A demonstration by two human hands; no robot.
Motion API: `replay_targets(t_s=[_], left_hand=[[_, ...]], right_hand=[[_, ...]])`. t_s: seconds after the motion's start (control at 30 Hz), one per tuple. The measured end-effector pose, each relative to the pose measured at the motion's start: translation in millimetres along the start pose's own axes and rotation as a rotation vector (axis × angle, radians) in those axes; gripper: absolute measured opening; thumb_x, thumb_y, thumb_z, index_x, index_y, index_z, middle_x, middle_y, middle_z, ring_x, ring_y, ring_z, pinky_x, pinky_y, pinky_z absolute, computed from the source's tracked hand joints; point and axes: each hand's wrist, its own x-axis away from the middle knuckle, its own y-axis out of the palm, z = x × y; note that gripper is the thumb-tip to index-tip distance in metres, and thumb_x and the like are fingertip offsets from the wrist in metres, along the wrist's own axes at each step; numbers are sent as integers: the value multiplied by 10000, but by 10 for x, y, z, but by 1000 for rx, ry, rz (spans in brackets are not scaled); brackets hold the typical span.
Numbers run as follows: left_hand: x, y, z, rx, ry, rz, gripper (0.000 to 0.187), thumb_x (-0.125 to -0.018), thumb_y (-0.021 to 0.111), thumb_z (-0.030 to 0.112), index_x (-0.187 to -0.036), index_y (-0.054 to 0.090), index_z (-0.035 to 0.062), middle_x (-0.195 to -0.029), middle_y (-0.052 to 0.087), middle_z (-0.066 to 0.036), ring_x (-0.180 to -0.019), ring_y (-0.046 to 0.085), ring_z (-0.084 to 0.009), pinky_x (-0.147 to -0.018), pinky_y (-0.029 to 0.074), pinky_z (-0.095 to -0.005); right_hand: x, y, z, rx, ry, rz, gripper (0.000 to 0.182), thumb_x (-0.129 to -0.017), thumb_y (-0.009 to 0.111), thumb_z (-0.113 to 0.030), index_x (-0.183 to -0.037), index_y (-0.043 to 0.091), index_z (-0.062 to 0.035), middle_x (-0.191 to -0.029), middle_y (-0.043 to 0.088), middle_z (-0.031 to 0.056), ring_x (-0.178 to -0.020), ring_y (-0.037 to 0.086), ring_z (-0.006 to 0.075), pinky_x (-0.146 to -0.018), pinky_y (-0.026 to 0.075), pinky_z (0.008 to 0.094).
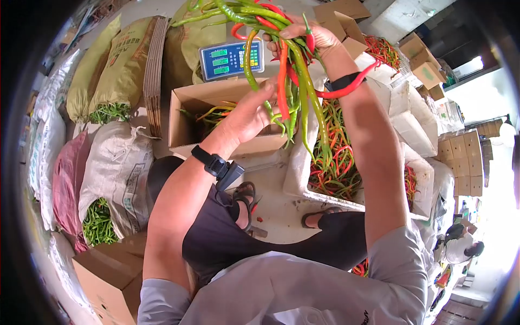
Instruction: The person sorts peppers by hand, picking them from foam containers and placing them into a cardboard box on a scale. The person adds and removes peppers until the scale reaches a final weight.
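Observation:
My right hand point(317, 39) is closed round a bunch of long chili peppers point(295, 59), green and red, raised in front of me. Several pepper ends hang down below that hand, and one red pepper crosses my right wrist. Just beneath the bunch, my left hand point(249, 115) is cupped and open against the dangling ends; its fingertips are partly hidden behind them. Under my hands stands an open cardboard box point(181, 122) with some peppers inside. To its right, a white foam box point(297, 176) holds many red and green peppers.
A digital scale display point(230, 60) with lit readouts stands behind the cardboard box. Woven sacks point(122, 59) and a white sack of green peppers point(122, 162) line the left. More foam boxes point(414, 122) and cartons are at right. Another person point(460, 249) is at far right.

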Motion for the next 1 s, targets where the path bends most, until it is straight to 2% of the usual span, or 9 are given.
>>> replay_targets(t_s=[0.13, 0.2, 0.33, 0.4, 0.47, 0.63, 0.73, 0.9, 1.0], left_hand=[[-43, -103, -21, -21, -12, 105, 533, -1028, 623, 361, -1458, 460, 90, -1300, 599, -37, -1207, 601, -197, -1050, 503, -431], [-93, -143, -27, 0, -9, 107, 527, -1031, 600, 382, -1436, 482, 66, -1393, 583, -127, -1295, 578, -318, -1086, 489, -531], [-156, -275, -45, -61, 33, 64, 518, -1016, 627, 339, -1403, 510, 15, -1332, 633, -159, -1274, 599, -326, -1102, 475, -515], [-156, -276, -41, -84, 72, 111, 498, -980, 690, 239, -1393, 511, 25, -1302, 647, -156, -1239, 621, -293, -1084, 489, -504], [-182, -295, -42, -113, 130, 111, 496, -960, 717, 187, -1385, 496, 59, -1269, 649, -123, -1198, 637, -258, -1070, 499, -482], [-136, -220, 99, -51, 175, 138, 477, -936, 747, 163, -1353, 536, 65, -1247, 640, -52, -1125, 614, -173, -1031, 479, -399], [-122, -198, 197, -60, 123, 182, 467, -883, 783, 64, -1305, 584, 49, -1182, 652, -38, -1103, 612, -163, -1014, 459, -366], [-148, -257, 297, -128, 219, 247, 502, -820, 797, -2, -1275, 595, 56, -1148, 657, -38, -1055, 624, -164, -972, 479, -360], [-134, -320, 398, -200, 270, 262, 543, -786, 810, -23, -1274, 589, 66, -1116, 646, -25, -1041, 622, -159, -940, 494, -350]], right_hand=[[-294, 25, 154, -42, 46, -16, 722, -839, 767, -196, -1462, 452, -11, -1212, 654, 159, -941, 703, 218, -876, 609, 383], [-388, 55, 217, -63, 69, -20, 707, -844, 766, -196, -1453, 462, -5, -1207, 660, 163, -922, 709, 207, -862, 617, 372], [-507, 158, 161, 135, 46, -39, 683, -816, 763, -240, -1398, 511, 14, -1137, 670, 141, -868, 698, 188, -769, 610, 327], [-664, 239, 57, 239, 4, -90, 693, -804, 765, -256, -1391, 518, 15, -1111, 676, 132, -847, 693, 182, -738, 605, 315], [-705, 311, 16, 258, 12, -128, 675, -803, 735, -151, -1429, 513, -28, -1218, 676, 107, -947, 673, 148, -857, 585, 315], [-765, 542, -129, 324, -1, -87, 621, -774, 746, -99, -1350, 533, -8, -997, 677, 104, -860, 680, 178, -781, 586, 328], [-774, 650, -177, 320, -6, -72, 638, -771, 741, -82, -1367, 525, -10, -985, 674, 99, -835, 678, 180, -759, 584, 326], [-850, 848, -256, 542, -92, -25, 777, -739, 765, -83, -1461, 483, -40, -1258, 628, 88, -1146, 576, 164, -1017, 487, 326], [-922, 953, -282, 818, -314, -13, 835, -747, 808, -151, -1496, 455, -40, -1278, 646, 84, -1093, 622, 155, -1003, 503, 329]])
